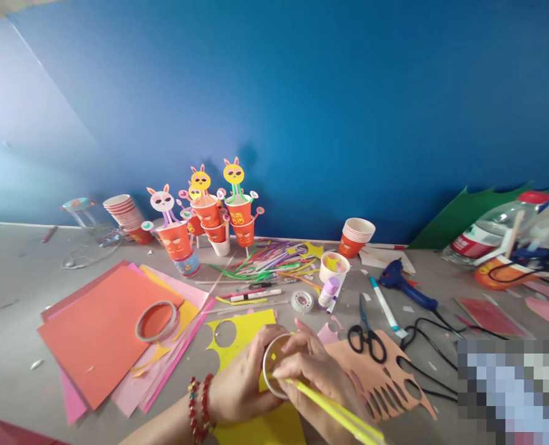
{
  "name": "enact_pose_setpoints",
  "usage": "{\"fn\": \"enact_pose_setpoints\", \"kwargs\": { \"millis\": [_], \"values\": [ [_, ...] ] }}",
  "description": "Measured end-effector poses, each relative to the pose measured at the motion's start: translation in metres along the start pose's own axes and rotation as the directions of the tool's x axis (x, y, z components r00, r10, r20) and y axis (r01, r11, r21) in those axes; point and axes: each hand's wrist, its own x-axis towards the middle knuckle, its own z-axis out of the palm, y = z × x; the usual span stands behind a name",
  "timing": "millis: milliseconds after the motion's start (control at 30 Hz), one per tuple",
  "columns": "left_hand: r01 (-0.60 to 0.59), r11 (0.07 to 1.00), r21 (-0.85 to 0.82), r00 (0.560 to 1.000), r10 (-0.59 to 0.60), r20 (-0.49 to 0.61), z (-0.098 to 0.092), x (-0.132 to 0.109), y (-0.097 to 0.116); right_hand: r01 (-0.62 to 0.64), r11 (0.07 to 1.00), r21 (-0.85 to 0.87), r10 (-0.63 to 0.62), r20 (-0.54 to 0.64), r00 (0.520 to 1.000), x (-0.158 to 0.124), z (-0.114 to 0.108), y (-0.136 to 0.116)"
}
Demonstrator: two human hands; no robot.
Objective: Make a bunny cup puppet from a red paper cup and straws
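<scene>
My left hand, with red bead bracelets at the wrist, is wrapped round a paper cup whose mouth tilts up toward me. The fingers of my right hand are bent at the cup's mouth, some reaching inside the rim. Yellow pipe cleaners run from the cup's edge across my right hand to the lower right. Where my fingertips press inside the cup is partly hidden. Under my hands lies a yellow paper sheet with round cut-outs. Right of them, black-handled scissors rest on cut peach paper.
Coloured paper sheets and a tape roll lie at left. Behind stand decorated red cups with rabbit faces, beside loose pipe cleaners. A glue stick, a blue glue gun with its cord, and a bottle are at right.
</scene>
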Motion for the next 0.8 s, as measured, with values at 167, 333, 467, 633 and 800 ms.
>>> {"fn": "enact_pose_setpoints", "kwargs": {
  "millis": [167,333,467,633,800],
  "values": [
    [-0.022,0.998,0.063,1.000,0.022,-0.002,0.002,0.001,0.002,0.004,1.000,-0.029,-0.005,-0.018,1.000,0.001,0.001,-0.001],
    [0.013,0.995,0.100,1.000,-0.013,0.004,0.005,-0.002,-0.004,-0.037,0.999,-0.037,0.039,0.064,0.997,-0.001,0.000,0.003],
    [0.012,0.992,0.127,1.000,-0.015,0.019,0.006,-0.005,-0.008,0.001,0.996,-0.091,0.007,0.091,0.996,-0.002,-0.002,0.008],
    [0.016,0.993,0.121,1.000,-0.017,0.006,0.006,-0.005,-0.009,0.044,0.993,-0.110,-0.035,0.086,0.996,0.002,0.000,0.006],
    [0.015,0.996,0.088,1.000,-0.015,0.007,0.008,-0.004,-0.011,0.050,0.996,-0.077,-0.043,0.081,0.996,0.004,0.000,0.004]
  ]
}}
